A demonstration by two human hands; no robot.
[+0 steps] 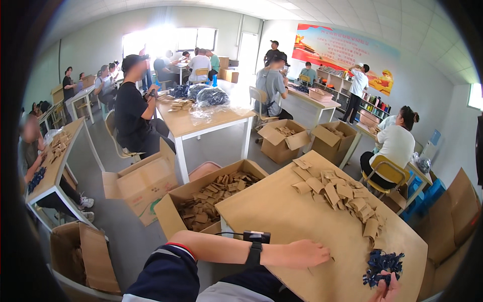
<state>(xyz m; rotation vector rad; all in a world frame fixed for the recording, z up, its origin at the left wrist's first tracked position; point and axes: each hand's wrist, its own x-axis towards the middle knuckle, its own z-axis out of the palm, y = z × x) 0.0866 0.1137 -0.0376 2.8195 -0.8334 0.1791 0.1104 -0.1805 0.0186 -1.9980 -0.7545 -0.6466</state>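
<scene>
My left hand (303, 253) rests low over the near part of the wooden table (297, 221), its fingers curled together. A tiny dark bit shows at its fingertips, too small to name. At the table's right, my right hand (386, 290) reaches in from the lower edge. Its bent fingers are at the near side of a heap of small dark blue pieces (382, 267) with pale ends; what they grip is hidden. Beyond the hands, a long loose pile of small brown paper packets (347, 194) runs from the table's far edge down toward the blue heap.
An open carton (171, 214) full of brown packets stands against the table's left side. Another carton (138, 189) and a smaller one (98, 259) are on the floor at left. Tall cardboard (453, 216) leans at right. Several people sit at other tables around the room.
</scene>
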